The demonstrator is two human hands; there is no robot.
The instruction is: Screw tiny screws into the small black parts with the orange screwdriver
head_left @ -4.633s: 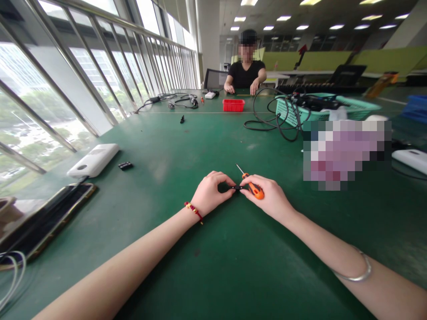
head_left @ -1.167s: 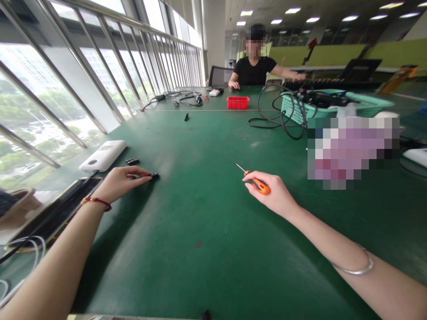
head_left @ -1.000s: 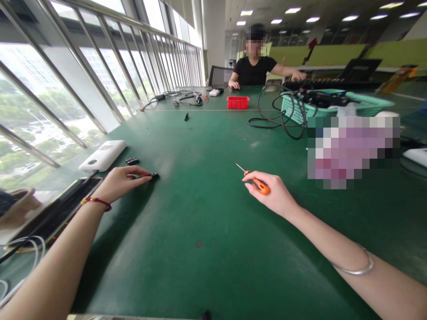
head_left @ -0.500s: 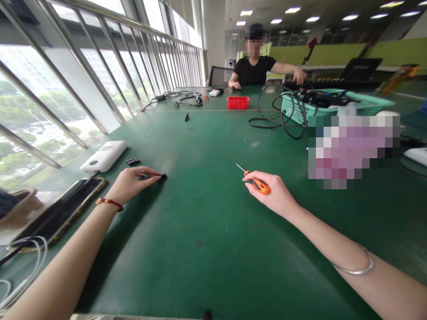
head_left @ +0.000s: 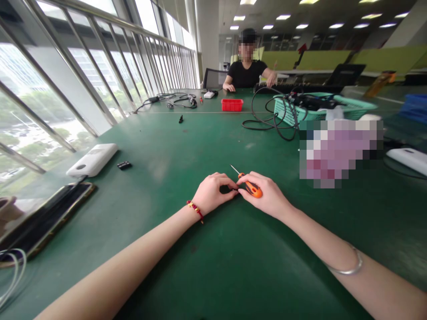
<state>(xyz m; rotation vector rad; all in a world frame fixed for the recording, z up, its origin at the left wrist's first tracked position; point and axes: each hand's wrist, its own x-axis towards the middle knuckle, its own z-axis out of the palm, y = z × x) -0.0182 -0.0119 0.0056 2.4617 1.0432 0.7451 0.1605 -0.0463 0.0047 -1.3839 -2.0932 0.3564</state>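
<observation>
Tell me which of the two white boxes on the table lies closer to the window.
The white box on the person's left, beside the small black part and next to the window rail. The other white box lies far off at the right edge of the table.

I'm seeing my left hand (head_left: 213, 192) pinching a small black part (head_left: 232, 190) on the green table (head_left: 207, 266); my right hand (head_left: 267, 198) is gripping an orange screwdriver (head_left: 248, 186) just beside it, fingertips nearly touching
</observation>
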